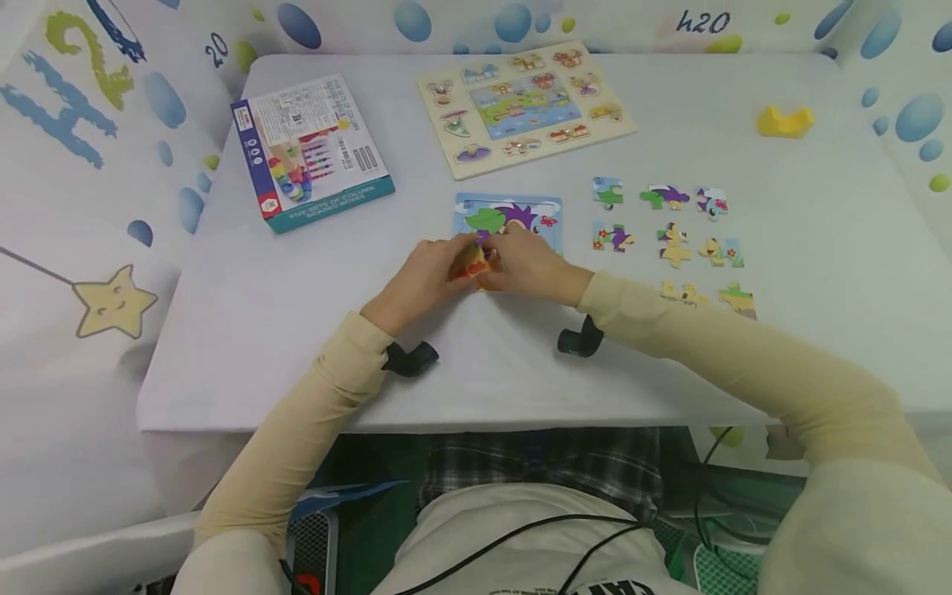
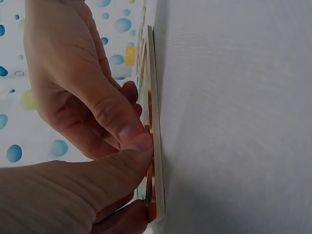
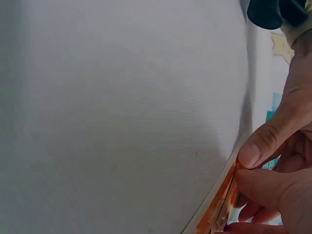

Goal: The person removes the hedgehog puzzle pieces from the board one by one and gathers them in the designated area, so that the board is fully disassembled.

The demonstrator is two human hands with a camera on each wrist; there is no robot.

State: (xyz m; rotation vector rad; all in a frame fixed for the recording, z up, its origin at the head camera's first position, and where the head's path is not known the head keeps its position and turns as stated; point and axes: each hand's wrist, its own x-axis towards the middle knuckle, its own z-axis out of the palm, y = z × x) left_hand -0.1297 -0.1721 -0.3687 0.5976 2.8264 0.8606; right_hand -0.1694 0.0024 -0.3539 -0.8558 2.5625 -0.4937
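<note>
A small jigsaw board (image 1: 509, 198) lies in front of me on the table, with a green and purple cartoon picture on its far part. Over its near part, my left hand (image 1: 424, 277) and my right hand (image 1: 531, 264) meet with thumbs close together. Between them is an orange jigsaw piece (image 1: 476, 266), pinched by the fingers of both hands. The left wrist view shows the board edge-on (image 2: 157, 146), with a thin piece edge (image 2: 148, 187) just above its surface. Fingers hide much of the piece in every view.
Several loose jigsaw pieces (image 1: 673, 244) lie in rows right of the board. Behind it is a wooden knob puzzle (image 1: 446, 124). A boxed toy (image 1: 327, 153) lies at the back left, a yellow block (image 1: 785, 122) at the far right. The white table's near edge (image 1: 476, 426) runs before my body.
</note>
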